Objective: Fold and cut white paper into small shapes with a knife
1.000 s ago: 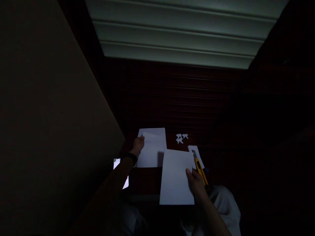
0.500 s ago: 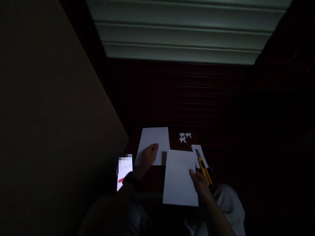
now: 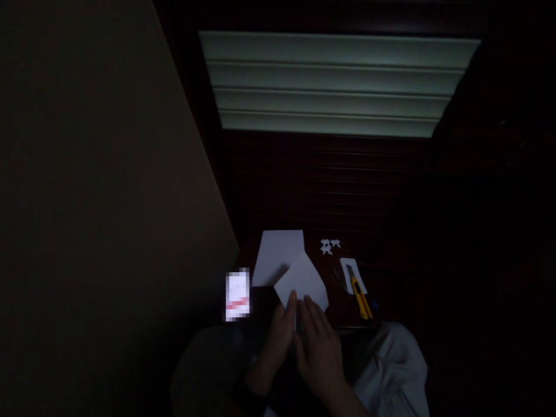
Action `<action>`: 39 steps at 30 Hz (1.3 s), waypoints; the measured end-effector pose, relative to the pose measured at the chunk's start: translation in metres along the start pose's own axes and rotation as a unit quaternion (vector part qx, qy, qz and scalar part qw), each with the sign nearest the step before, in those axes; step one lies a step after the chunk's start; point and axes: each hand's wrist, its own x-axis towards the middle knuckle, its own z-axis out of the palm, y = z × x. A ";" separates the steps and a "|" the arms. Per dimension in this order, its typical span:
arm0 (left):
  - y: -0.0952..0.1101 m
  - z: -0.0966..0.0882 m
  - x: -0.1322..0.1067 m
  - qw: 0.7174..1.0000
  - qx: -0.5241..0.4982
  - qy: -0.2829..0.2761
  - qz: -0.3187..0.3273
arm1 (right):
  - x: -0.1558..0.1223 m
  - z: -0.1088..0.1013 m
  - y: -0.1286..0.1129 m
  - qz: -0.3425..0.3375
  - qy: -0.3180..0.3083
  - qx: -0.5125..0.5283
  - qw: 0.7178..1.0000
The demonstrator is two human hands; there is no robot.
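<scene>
A white sheet of paper (image 3: 303,279) sits turned cornerwise between my hands, its near part bent up or folded; my fingers hide how far. My left hand (image 3: 280,331) grips its lower left edge, thumb on top. Close beside it, my right hand (image 3: 320,347) presses its fingers together on the lower right of the sheet. Under the far corner, a stack or sheet of white paper (image 3: 278,249) lies on the small dark table (image 3: 343,317).
Several small folded paper shapes (image 3: 326,247) lie at the back. On the right, a yellow utility knife (image 3: 359,298) rests partly on narrow white paper strips (image 3: 356,272), beside a thin dark tool (image 3: 339,279). A lit phone (image 3: 238,294) stands at the left; louvred panels (image 3: 330,81) rise behind.
The sheet has turned from upright to cornerwise and its near part has been bent. My left hand has left the other paper and joined my right on this sheet. The camera view has shifted.
</scene>
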 end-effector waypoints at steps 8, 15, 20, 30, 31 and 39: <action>0.002 -0.049 0.014 0.975 -0.143 -0.132 -0.106 | 0.035 -0.036 0.066 0.253 -0.006 0.308 0.917; -0.015 -0.058 0.051 0.993 -0.023 -0.110 -0.040 | 0.029 -0.022 0.115 0.321 -0.093 0.435 0.836; -0.014 -0.073 0.081 0.997 0.051 -0.053 -0.024 | 0.024 -0.010 0.135 0.336 -0.079 0.419 0.840; -0.027 -0.075 0.093 0.995 0.077 -0.045 -0.052 | 0.019 -0.002 0.140 0.341 -0.084 0.407 0.843; -0.028 -0.076 0.093 0.995 0.078 -0.045 -0.049 | 0.019 -0.004 0.138 0.344 -0.088 0.409 0.841; -0.030 -0.079 0.085 0.996 0.072 -0.033 -0.027 | 0.022 -0.009 0.133 0.332 -0.121 0.416 0.838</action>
